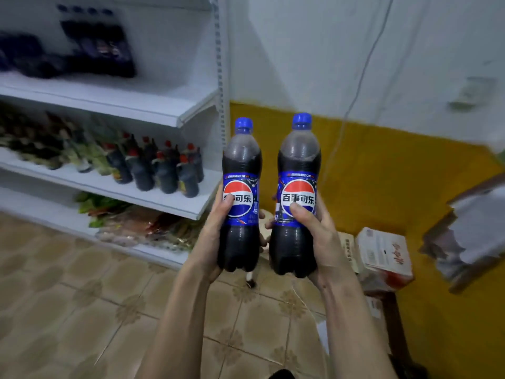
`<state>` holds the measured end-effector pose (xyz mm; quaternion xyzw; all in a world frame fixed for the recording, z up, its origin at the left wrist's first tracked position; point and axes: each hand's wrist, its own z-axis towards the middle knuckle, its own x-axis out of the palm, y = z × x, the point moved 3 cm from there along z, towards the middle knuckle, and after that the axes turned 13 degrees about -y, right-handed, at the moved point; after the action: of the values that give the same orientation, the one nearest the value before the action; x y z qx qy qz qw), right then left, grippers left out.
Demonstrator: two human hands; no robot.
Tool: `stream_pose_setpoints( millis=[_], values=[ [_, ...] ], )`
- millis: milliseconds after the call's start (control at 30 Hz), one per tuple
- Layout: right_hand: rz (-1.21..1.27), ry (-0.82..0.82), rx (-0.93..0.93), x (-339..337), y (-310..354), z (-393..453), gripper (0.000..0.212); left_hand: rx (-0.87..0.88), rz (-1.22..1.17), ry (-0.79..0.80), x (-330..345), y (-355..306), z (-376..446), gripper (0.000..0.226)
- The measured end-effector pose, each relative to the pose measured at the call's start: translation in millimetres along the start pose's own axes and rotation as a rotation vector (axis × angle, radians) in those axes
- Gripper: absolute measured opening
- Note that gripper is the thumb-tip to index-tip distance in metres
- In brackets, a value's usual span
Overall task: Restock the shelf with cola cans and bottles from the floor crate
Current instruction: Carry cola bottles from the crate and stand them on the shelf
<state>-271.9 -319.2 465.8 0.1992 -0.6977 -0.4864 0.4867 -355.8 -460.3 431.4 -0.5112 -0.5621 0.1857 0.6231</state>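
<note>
Two cola bottles with blue caps and blue labels stand upright in front of me. My left hand [211, 236] grips the left bottle [241, 170] round its lower half, thumb on the label. My right hand [319, 236] grips the right bottle [299, 165] the same way. The bottles are side by side, a small gap between them. The white shelf unit [153, 110] is to the left, its upper shelf mostly bare on the right side, with dark cola packs [101, 47] at the back left. No crate is in view.
The middle shelf holds several dark red-capped bottles [161, 165] and blurred goods further left. Packets [142, 225] lie on the bottom shelf. A white carton [382, 250] sits on the tiled floor [82, 296] by the yellow-and-white wall [382, 173]. A blurred object [475, 231] intrudes at right.
</note>
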Motion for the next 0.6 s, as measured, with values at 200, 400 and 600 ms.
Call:
stream_pose_setpoints(
  millis=[200,400,600],
  values=[
    [-0.066,0.208,0.003,152,-75,11,0.053,0.133,0.034,-0.139,-144,-100,-18,0.112],
    [-0.066,0.351,0.024,293,-103,25,0.062,0.324,0.056,-0.160,-226,-216,-26,0.107],
    [-0.113,0.510,0.002,378,-108,55,0.065,0.421,0.169,-0.219,-280,-292,-6,0.077]
  ],
)
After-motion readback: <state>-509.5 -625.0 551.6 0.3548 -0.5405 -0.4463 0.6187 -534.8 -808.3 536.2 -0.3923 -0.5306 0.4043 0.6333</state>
